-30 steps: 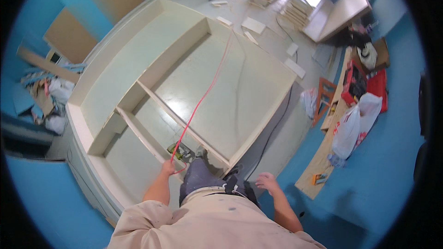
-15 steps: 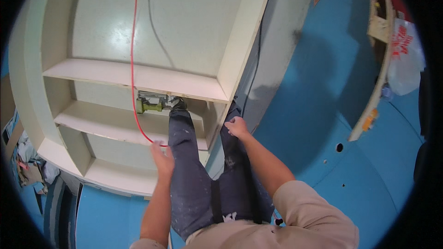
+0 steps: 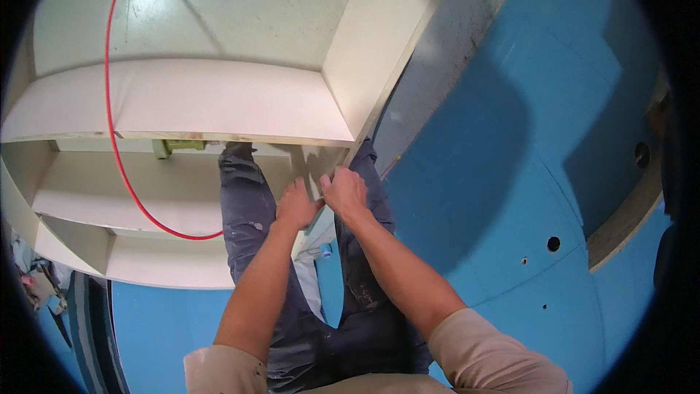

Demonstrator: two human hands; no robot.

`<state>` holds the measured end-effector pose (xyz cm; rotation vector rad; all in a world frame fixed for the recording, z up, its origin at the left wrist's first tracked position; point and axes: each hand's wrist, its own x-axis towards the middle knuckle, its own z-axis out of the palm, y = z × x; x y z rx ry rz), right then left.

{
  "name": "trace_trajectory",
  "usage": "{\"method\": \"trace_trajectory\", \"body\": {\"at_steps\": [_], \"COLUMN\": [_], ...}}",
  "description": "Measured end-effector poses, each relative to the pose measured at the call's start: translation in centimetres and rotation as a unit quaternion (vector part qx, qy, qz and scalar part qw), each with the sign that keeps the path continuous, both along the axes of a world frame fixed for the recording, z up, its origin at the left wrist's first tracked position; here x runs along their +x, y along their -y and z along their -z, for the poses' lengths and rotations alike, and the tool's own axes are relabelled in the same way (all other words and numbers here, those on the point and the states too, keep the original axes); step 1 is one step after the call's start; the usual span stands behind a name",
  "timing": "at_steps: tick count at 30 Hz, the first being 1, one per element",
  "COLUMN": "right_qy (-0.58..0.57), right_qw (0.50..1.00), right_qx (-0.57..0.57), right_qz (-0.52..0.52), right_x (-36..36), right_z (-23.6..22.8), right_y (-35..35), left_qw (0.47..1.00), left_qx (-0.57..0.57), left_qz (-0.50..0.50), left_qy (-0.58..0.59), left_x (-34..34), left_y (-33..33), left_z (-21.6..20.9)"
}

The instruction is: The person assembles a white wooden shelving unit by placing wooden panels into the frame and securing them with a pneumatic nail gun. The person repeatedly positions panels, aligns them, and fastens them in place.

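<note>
A large off-white shelf cabinet (image 3: 197, 98) lies in front of me, its compartments facing up. My legs stand astride its right side panel (image 3: 315, 168), the left foot inside a compartment. On that panel's edge, between my knees, both hands meet. My left hand (image 3: 297, 206) curls over it from the compartment side, thumb toward the right. Close beside it, my right hand (image 3: 345, 191) bends its fingers around the same edge. Partly hidden under a shelf board, a green nail gun (image 3: 179, 146) lies in the compartment left of my foot.
A red air hose (image 3: 119, 153) loops across the cabinet and passes behind my left leg. Blue sheeting (image 3: 467, 197) with round holes (image 3: 553, 244) covers the right side. At the far right is a curved wooden piece (image 3: 627, 226). Scraps (image 3: 36, 281) lie at the lower left.
My left hand has moved right, from beside the red hose to the panel edge. My right hand has come left to meet it. The view has shifted closer to the cabinet.
</note>
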<state>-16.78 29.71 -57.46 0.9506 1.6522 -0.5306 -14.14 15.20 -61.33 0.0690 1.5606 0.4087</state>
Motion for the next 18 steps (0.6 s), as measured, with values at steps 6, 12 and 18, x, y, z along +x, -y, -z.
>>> {"method": "trace_trajectory", "body": {"at_steps": [6,12,18], "right_qy": [-0.137,-0.163,-0.138], "right_qw": [0.990,0.974,0.978], "right_qx": [-0.040,-0.090,0.027], "right_qz": [0.002,0.130,0.155], "right_x": [2.5,2.3,-0.1], "right_z": [1.5,0.9,0.5], "right_y": [1.6,0.5,1.5], "left_qw": [0.996,0.998,0.998], "left_qx": [0.057,-0.007,-0.041], "left_qz": [0.065,0.064,0.040], "left_qy": [0.008,0.005,-0.010], "left_x": [3.0,0.2,4.5], "left_y": [0.8,-0.6,0.3], "left_z": [4.1,2.4,3.6]}}
